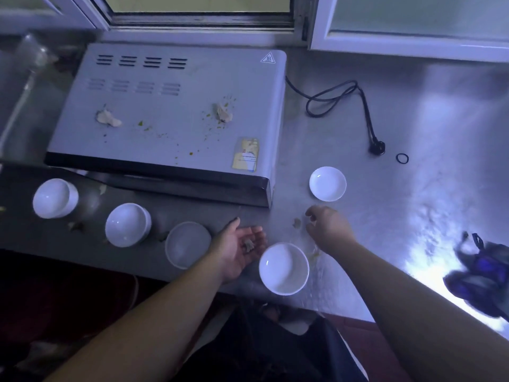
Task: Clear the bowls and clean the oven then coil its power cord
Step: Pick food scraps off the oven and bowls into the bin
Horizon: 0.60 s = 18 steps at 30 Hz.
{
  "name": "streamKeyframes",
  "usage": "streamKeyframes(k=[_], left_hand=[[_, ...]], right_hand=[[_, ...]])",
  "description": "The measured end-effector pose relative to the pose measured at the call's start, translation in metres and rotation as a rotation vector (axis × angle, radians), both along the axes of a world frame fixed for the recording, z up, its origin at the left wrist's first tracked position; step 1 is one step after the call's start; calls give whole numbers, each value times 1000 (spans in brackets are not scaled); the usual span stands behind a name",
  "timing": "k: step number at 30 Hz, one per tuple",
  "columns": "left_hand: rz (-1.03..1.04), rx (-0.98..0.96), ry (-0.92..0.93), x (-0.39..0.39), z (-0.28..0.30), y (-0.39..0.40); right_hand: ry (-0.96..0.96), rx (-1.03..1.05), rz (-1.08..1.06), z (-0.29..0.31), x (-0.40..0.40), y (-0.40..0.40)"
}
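A grey oven (170, 114) stands on the steel counter, its top soiled with two pale food lumps (108, 119) and green crumbs. Its black power cord (358, 106) lies loose to the right, ending in a plug (376, 149). Several white bowls sit along the front: far left (55, 198), next to it (128, 224), a third (187, 244), one at the edge (283, 268) and a small dish (327, 183). My left hand (239, 250) lies palm up with a food scrap (249, 246) in it. My right hand (327, 226) hovers, fingers curled, beside a scrap (297, 222) on the counter.
A black hair tie (402, 158) lies near the plug. A dark blue cloth (480, 274) lies at the counter's right edge. A clear glass jar (35, 53) stands at the back left. Window frames run behind the oven. More scraps (75, 226) lie between the bowls.
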<state>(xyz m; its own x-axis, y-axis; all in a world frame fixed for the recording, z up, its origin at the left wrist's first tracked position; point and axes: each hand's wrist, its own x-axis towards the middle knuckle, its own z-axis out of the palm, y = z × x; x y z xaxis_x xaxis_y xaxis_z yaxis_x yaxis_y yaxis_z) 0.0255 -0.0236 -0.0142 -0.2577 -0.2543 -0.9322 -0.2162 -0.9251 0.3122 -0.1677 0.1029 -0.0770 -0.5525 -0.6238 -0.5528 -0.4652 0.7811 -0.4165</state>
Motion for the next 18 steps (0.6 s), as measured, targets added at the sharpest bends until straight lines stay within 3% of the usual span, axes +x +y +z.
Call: streamKeyframes(k=[8,18], left_hand=[[30,-2,-66,21,-14,-1],[3,-13,-58,40,-11,-2]], right_hand=[[140,29,151,-24,22,-14],[167,71,165,-20,25,-21]])
